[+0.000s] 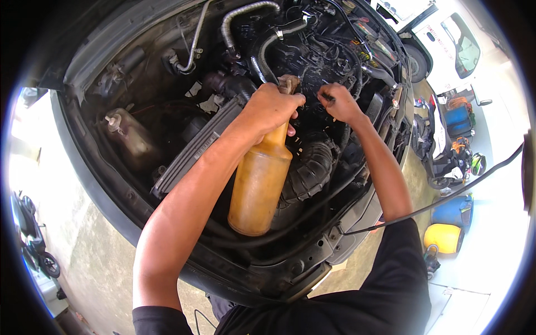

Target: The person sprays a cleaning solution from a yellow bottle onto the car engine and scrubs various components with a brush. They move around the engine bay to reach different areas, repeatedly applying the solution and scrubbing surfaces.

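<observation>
My left hand [273,111] is wrapped round the neck of a yellowed plastic spray bottle [259,187], its worn brown head poking out above my fingers. The bottle's body hangs tilted toward me over the engine bay. To its right, my right hand [339,103] is closed, fingers curled together near a small dark bit that I cannot make out. Beyond both hands lies the dark, wet-looking engine [312,61]. A ribbed black air hose [312,167] curves just right of the bottle, and a long black box-shaped cover [192,148] lies under my left forearm.
A cloudy reservoir tank [131,133] sits at the bay's left. The car's front edge [290,268] is close to my body. A thin black rod [435,205] crosses at right. Blue [452,212] and yellow drums [444,238] and a white vehicle [452,44] stand farther right.
</observation>
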`<state>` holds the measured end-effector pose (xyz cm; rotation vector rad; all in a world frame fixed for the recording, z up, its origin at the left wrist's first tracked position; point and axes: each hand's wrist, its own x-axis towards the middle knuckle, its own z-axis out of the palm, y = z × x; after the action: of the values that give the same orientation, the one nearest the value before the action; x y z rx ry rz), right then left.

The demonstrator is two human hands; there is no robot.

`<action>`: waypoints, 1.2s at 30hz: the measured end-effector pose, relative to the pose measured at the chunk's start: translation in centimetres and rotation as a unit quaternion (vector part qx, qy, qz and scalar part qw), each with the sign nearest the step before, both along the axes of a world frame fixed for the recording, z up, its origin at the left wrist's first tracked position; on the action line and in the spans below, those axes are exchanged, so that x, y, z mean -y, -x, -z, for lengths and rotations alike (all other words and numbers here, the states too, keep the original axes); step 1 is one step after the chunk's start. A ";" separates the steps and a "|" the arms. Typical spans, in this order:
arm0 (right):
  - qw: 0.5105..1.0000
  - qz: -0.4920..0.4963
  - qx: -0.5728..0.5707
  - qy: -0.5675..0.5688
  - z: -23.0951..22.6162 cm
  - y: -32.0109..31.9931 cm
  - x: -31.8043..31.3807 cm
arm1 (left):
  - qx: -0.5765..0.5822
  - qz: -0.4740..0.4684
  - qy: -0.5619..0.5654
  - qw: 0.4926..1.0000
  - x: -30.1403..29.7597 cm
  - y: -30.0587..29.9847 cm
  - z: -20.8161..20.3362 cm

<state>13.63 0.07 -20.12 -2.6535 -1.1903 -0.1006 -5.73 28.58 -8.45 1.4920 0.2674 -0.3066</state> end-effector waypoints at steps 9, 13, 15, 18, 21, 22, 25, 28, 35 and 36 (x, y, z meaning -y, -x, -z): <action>0.973 0.130 -0.071 -0.179 -3.2 -0.1 -0.5 | 0.007 -0.015 -0.008 1.000 -0.3 -0.1 0.2; 0.972 0.182 -0.059 -0.137 -3.3 -0.5 0.0 | -0.017 -0.010 -0.026 0.999 -0.3 -0.3 0.0; 0.961 0.149 -0.072 -0.222 -3.2 -0.9 0.1 | -0.009 -0.021 -0.012 1.000 -0.3 -0.2 -0.1; 0.943 0.146 -0.084 -0.286 -3.5 -1.4 0.4 | 0.004 -0.020 -0.004 1.000 -0.3 -0.1 -0.1; 0.961 0.236 -0.125 -0.066 -4.4 -1.6 0.8 | 0.001 -0.011 -0.007 1.000 -0.3 -0.2 0.0; 0.967 0.222 -0.107 -0.059 -4.5 -1.5 0.8 | 0.006 -0.016 -0.004 1.000 -0.3 -0.1 -0.1; 0.942 0.162 -0.113 -0.270 -4.2 -1.1 0.8 | 0.015 -0.008 0.011 1.000 -0.2 0.1 -0.2; 0.957 0.242 -0.093 -0.128 -3.4 -0.9 1.0 | 0.014 -0.002 -0.018 1.000 -0.3 0.2 -0.5; 0.919 0.188 -0.083 -0.337 -2.1 -2.0 0.2 | 0.046 -0.037 0.014 0.998 -0.7 0.2 -1.0; 0.932 0.186 -0.046 -0.307 -2.2 -2.3 -0.2 | 0.040 -0.033 0.011 0.999 -0.8 0.0 -1.0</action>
<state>15.91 0.27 -17.89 -2.2442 -0.4926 -0.3447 -5.77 29.37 -7.45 1.4671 0.2489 -0.1953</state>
